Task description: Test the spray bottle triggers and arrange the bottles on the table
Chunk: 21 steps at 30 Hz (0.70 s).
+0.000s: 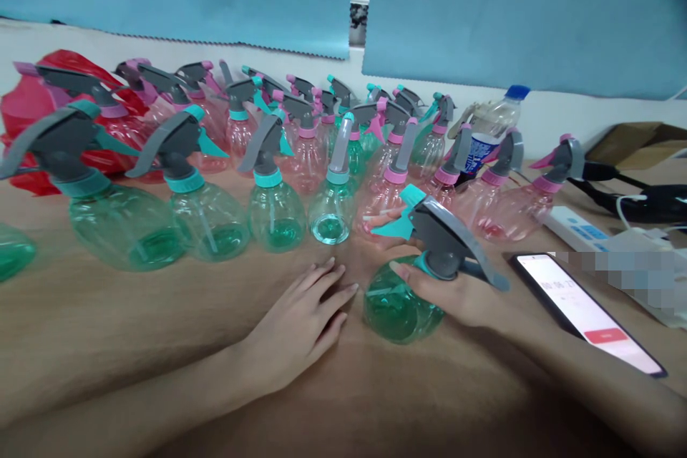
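Observation:
My right hand (445, 293) is wrapped round the neck of a green spray bottle (397, 308), which has a grey head and teal trigger. That bottle leans a little and holds green liquid. My left hand (300, 322) lies flat on the table, fingers stretched toward the bottles, touching none of them. In front of it stands a row of green spray bottles (276, 218) with teal collars and some liquid inside. Pink spray bottles (507, 204) continue the row to the right.
Behind the front row crowd several more pink and green spray bottles (308, 157). Red plastic bags (59, 114) lie at the left. On the right are a phone (590, 315), a white power strip (577, 229), black cables and a blue-capped bottle (504, 111). Blue cloth (509, 7) hangs at the back.

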Each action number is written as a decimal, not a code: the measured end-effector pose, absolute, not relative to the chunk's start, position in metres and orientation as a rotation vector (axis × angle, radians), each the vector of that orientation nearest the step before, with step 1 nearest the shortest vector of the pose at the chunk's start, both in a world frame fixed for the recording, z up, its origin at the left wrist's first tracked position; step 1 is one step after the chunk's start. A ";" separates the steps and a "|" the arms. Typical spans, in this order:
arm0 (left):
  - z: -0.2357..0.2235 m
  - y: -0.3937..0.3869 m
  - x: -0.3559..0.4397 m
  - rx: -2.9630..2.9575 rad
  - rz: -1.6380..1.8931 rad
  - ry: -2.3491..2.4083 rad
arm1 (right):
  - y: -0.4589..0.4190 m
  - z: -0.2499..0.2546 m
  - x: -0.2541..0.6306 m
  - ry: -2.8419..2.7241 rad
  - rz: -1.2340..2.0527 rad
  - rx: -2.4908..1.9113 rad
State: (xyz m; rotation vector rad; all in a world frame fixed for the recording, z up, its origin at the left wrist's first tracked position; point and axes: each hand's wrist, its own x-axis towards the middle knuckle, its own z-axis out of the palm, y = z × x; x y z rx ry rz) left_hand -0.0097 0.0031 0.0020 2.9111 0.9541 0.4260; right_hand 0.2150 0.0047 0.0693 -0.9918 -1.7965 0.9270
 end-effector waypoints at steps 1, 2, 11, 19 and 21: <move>0.002 0.003 -0.010 2.915 0.428 0.950 | 0.005 0.069 0.215 -1.798 0.920 -0.986; 0.001 0.003 -0.010 2.920 0.433 0.946 | 0.005 0.068 0.215 -1.799 0.912 -0.979; -0.001 0.004 -0.011 2.941 0.464 0.943 | 0.004 0.070 0.213 -1.824 0.819 -0.978; 0.000 0.006 -0.009 2.943 0.435 0.950 | 0.005 0.081 0.209 -1.871 0.748 -1.009; 0.000 0.006 -0.009 2.944 0.431 0.950 | 0.004 0.082 0.209 -1.883 0.743 -1.020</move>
